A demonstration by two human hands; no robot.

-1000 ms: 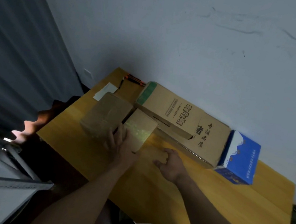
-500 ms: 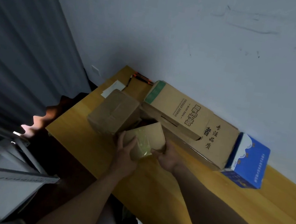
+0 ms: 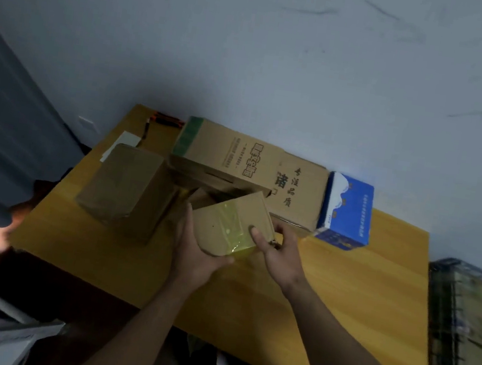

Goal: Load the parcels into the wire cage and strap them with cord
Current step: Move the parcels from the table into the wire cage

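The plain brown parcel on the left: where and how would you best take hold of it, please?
Probably two-handed, by its two long sides, coming from the near side: the plain brown parcel lies flat, left side open, with a gap between its right side and the stacked cartons.

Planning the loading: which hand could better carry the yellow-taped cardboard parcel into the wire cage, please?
Right hand, probably: it and the left hand grip the parcel, but the cage stands rightward.
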